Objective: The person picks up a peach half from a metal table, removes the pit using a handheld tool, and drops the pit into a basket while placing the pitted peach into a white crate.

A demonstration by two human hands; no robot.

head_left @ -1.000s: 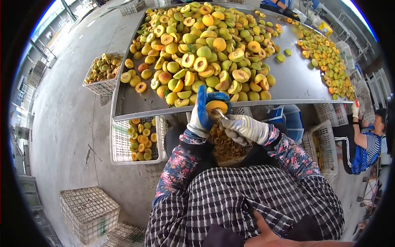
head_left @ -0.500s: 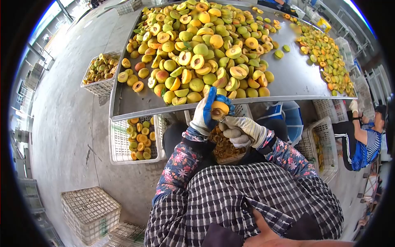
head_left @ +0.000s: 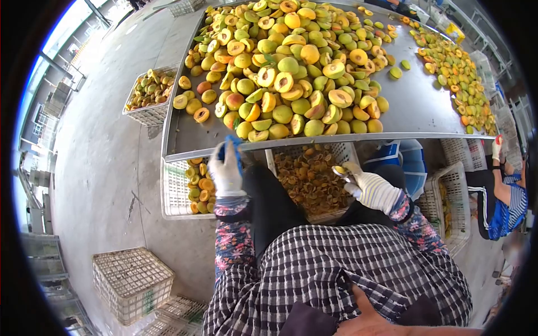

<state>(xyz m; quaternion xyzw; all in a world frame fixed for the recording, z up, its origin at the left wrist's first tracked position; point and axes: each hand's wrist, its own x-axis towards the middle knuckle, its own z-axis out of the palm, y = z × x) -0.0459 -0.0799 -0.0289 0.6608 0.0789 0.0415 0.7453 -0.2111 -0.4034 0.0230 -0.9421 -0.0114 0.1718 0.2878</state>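
Observation:
My left hand (head_left: 227, 168), in a white glove with blue fingers, is over the white crate of fruit halves (head_left: 168, 193) below the table's front edge. Its fingers look apart, and no fruit shows in them; the palm side is partly hidden. In a striped pale glove, my right hand (head_left: 370, 187) is closed around a small metal tool (head_left: 339, 171) with a spoon-like tip. Beneath it, between my knees, stands a crate of brown-orange scraps (head_left: 314, 182). A heap of whole and halved yellow-green peaches (head_left: 280, 84) lies on the metal table just ahead.
The metal table (head_left: 414, 103) carries a second fruit pile (head_left: 454, 78) at right. A crate of fruit (head_left: 148, 95) stands on the floor at left, with stacked crates (head_left: 131, 280) lower down. A blue container (head_left: 412, 165) and a co-worker (head_left: 504, 196) are at right.
My left hand has moved left from the scrap crate to the fruit crate, and the peach half it held no longer shows. My right hand has drawn apart to the right with the tool.

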